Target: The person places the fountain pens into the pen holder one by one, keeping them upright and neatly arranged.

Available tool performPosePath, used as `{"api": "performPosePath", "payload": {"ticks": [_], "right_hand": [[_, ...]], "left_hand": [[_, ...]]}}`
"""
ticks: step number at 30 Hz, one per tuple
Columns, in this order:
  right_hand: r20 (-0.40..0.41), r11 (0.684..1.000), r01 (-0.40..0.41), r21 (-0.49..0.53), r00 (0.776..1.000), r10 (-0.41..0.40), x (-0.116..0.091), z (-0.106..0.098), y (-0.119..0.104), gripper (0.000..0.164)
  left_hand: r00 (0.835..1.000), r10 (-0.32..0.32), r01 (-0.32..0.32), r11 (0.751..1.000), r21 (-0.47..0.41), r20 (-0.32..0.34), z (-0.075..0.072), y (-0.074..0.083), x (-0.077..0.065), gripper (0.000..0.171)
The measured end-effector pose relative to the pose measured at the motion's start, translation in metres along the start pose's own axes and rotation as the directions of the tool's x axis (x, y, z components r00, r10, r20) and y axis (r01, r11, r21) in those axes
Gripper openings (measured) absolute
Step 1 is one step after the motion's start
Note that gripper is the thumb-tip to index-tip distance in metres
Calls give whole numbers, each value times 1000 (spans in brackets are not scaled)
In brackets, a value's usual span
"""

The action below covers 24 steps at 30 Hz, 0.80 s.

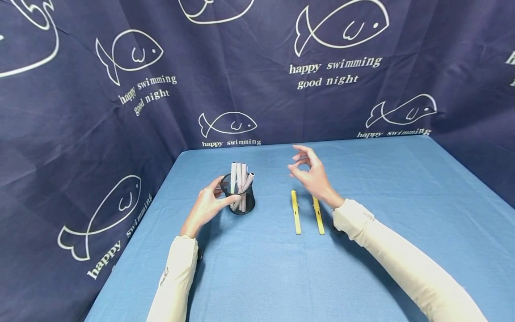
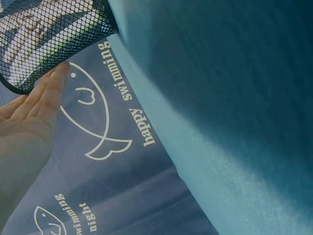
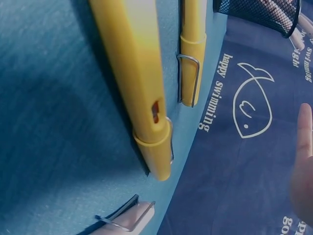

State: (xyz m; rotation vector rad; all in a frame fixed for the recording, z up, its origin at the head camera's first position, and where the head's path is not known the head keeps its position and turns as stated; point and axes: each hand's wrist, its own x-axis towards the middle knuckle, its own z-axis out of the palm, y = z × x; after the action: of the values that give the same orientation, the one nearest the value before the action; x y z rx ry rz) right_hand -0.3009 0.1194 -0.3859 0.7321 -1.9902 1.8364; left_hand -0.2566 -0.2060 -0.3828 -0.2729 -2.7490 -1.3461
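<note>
My left hand (image 1: 207, 205) holds a black mesh pen cup (image 1: 248, 203) at the left of the table, thumb across its near side and fingers on its far side. Several white and pale pink pens (image 1: 239, 176) stand in the cup. In the left wrist view, fingers (image 2: 49, 95) touch the mesh. My right hand (image 1: 315, 176) is raised above the table with bent fingers, and I see nothing between them. Below it lie two yellow pens, one on the left (image 1: 296, 212) and one on the right (image 1: 318, 215), partly behind the hand.
In the right wrist view, a pale pink pen (image 3: 129, 218) with a metal clip lies beside the yellow pens. Blue cloth (image 1: 257, 277) covers the table. Dark blue curtains (image 1: 241, 67) with white fish drawings hang at the back and sides.
</note>
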Motion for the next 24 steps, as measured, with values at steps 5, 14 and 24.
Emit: {"api": "performPosePath", "payload": {"ticks": [5,14,24], "right_hand": [[-1,1000,-5,17,1000,5,-2,-1,0,54],[-3,1000,-21,-11,1000,21,-4,-8,-1,54],[-9,999,-41,-17,999,41,-6,-14,-1,52]], "left_hand": [[1000,2,-2,1000,-2,-1,0,-1,0,88],[1000,16,-16,1000,-19,1,1,-2,0,85],[1000,1,-1,1000,-21,5,0,-1,0,88]]}}
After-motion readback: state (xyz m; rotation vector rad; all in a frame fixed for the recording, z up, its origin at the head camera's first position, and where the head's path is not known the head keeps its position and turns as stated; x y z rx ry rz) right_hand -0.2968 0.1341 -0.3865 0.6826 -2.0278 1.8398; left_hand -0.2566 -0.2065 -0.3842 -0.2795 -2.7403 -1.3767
